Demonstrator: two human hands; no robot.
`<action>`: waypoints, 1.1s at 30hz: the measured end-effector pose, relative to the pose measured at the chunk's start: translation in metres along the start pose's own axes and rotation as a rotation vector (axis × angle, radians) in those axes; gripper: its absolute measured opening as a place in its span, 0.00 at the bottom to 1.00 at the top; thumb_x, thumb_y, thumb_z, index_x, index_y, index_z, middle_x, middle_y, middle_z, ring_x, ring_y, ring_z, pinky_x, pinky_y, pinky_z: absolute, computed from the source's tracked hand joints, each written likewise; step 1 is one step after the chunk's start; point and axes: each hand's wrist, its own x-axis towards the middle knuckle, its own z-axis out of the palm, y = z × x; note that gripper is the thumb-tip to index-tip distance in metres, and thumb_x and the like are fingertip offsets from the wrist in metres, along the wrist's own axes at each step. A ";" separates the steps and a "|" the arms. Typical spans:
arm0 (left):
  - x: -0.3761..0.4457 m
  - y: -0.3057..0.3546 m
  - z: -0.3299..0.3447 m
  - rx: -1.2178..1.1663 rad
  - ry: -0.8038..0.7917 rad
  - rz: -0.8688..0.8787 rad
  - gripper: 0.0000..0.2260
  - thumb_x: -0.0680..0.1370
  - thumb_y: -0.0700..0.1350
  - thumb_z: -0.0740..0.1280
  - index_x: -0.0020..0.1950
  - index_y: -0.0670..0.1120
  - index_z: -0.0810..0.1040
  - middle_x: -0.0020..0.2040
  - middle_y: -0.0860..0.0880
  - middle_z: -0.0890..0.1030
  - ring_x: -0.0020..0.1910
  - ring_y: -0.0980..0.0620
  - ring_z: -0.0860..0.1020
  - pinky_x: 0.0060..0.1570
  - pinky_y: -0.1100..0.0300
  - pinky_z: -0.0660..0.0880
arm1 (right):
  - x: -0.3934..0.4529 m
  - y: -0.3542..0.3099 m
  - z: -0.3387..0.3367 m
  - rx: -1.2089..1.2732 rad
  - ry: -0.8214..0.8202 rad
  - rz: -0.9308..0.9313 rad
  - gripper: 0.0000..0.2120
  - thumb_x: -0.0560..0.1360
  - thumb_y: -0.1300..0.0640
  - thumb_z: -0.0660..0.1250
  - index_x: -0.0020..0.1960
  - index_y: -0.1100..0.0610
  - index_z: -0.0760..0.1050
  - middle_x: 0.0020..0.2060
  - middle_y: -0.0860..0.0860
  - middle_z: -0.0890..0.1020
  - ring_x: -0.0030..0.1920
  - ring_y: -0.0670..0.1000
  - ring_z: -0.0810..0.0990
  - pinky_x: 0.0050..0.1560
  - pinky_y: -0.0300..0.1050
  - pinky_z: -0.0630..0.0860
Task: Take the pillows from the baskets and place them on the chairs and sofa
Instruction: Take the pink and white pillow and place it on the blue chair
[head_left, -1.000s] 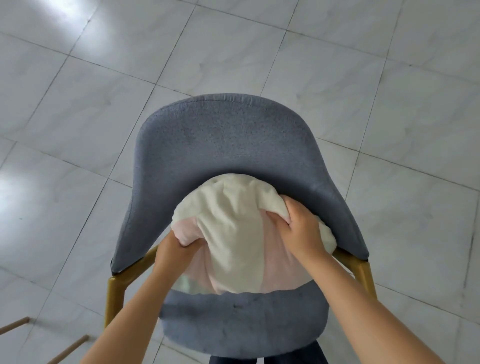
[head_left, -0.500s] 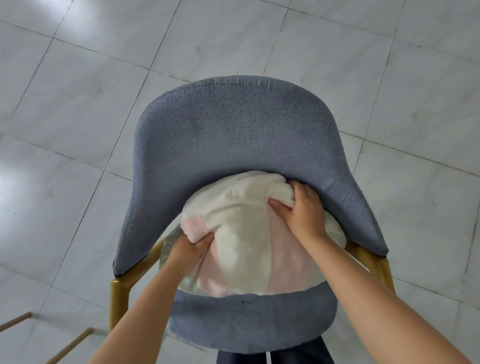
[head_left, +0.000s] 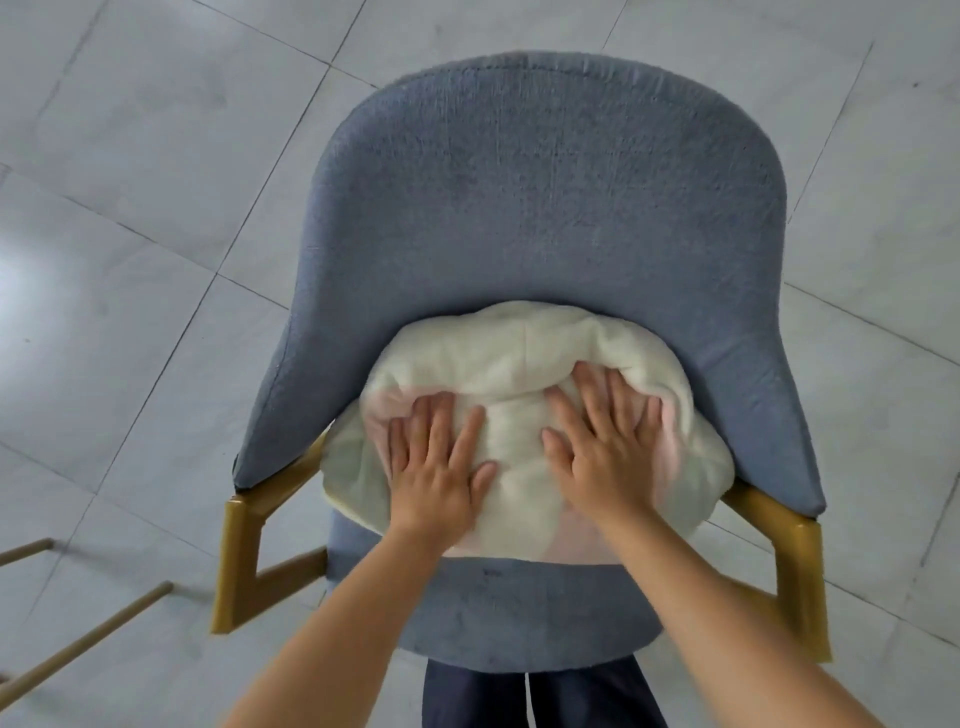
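My left hand (head_left: 439, 467) and right hand (head_left: 605, 447) press flat, fingers spread, grasping nothing, settling the white-and-pink pillow (head_left: 519, 364) into the blue chair (head_left: 545, 197). Next: lift away, fetch another pillow.

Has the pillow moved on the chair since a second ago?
Yes. The pillow has settled down and back against the chair backrest, now pressed flat under both open hands.
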 end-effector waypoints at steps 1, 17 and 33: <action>0.008 0.004 0.002 0.019 -0.022 -0.061 0.26 0.76 0.62 0.36 0.73 0.54 0.46 0.72 0.39 0.61 0.71 0.41 0.54 0.67 0.54 0.31 | 0.007 0.003 0.008 -0.008 -0.021 0.030 0.17 0.76 0.45 0.51 0.62 0.48 0.67 0.65 0.51 0.68 0.64 0.57 0.62 0.66 0.55 0.44; -0.082 -0.034 0.012 -0.450 0.039 -0.382 0.37 0.60 0.79 0.46 0.64 0.64 0.50 0.72 0.49 0.40 0.70 0.57 0.31 0.70 0.38 0.47 | -0.078 0.015 -0.051 0.188 -0.171 0.263 0.35 0.67 0.35 0.64 0.65 0.54 0.61 0.66 0.64 0.59 0.65 0.69 0.56 0.53 0.75 0.65; -0.022 -0.034 0.034 -0.173 -0.344 -0.503 0.40 0.69 0.68 0.57 0.60 0.59 0.26 0.73 0.46 0.31 0.70 0.41 0.30 0.69 0.39 0.37 | -0.039 0.021 0.013 0.124 -0.641 0.456 0.45 0.69 0.41 0.65 0.73 0.56 0.42 0.73 0.63 0.40 0.72 0.63 0.38 0.70 0.66 0.46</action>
